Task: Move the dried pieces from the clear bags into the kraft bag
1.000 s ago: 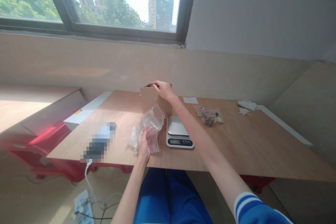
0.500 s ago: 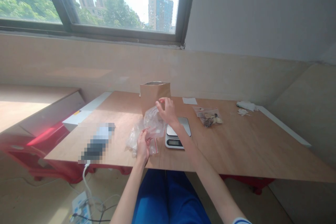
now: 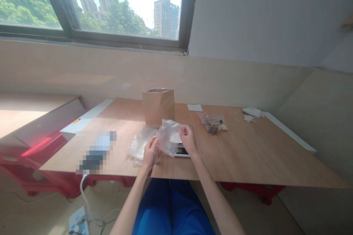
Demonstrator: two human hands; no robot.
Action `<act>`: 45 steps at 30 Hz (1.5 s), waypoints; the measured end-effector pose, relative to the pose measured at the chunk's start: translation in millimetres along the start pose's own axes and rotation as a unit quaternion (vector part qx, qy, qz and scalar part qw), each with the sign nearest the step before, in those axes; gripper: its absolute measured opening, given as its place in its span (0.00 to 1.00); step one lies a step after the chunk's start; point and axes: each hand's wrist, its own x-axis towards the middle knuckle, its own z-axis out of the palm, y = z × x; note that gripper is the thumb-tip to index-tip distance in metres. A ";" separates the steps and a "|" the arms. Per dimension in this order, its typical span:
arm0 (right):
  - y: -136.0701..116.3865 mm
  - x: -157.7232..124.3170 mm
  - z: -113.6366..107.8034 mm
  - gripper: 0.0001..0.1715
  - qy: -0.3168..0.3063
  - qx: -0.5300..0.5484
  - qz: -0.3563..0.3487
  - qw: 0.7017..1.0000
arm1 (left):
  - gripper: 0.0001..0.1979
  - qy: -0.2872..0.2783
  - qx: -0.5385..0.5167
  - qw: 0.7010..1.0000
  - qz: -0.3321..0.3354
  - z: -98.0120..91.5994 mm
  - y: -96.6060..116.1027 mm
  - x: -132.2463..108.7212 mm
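Observation:
Both my hands hold a clear plastic zip bag (image 3: 168,138) with a red seal strip, just above the table's near edge. My left hand (image 3: 150,151) pinches its lower left end and my right hand (image 3: 188,139) pinches its right side. The bag hangs in front of a small digital kitchen scale (image 3: 182,149), which it mostly hides. A second crumpled clear bag (image 3: 139,145) lies on the table left of my left hand. Behind them stands an open brown paper bag (image 3: 159,106), upright.
The wooden table (image 3: 242,154) also carries a filled clear bag of dried pieces (image 3: 213,123), a white slip of paper (image 3: 194,107), white scraps (image 3: 251,113) at the far right and a blurred object (image 3: 95,151) at the left. A power strip (image 3: 77,222) lies on the floor.
My right hand has left the top of the brown paper bag, come down and taken hold of the clear bag. The clear bag now hangs in front of the scale.

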 end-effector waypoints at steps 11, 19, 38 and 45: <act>-7.7 -4.6 -39.0 0.20 0.043 0.085 0.058 0.994 | 0.05 0.010 -0.015 0.985 -0.169 1.3 31.9 29.7; -21.7 -18.3 -18.4 0.15 -0.063 0.100 0.050 0.992 | 0.15 -0.144 0.035 0.983 -0.113 22.0 91.8 -9.4; -11.7 -63.3 30.8 0.21 -0.297 0.201 0.186 0.915 | 0.20 0.066 0.284 0.954 0.070 -26.6 102.9 10.2; -8.4 -49.4 72.9 0.12 -0.221 0.133 0.214 0.942 | 0.31 0.136 0.399 0.902 0.090 -49.9 84.1 20.8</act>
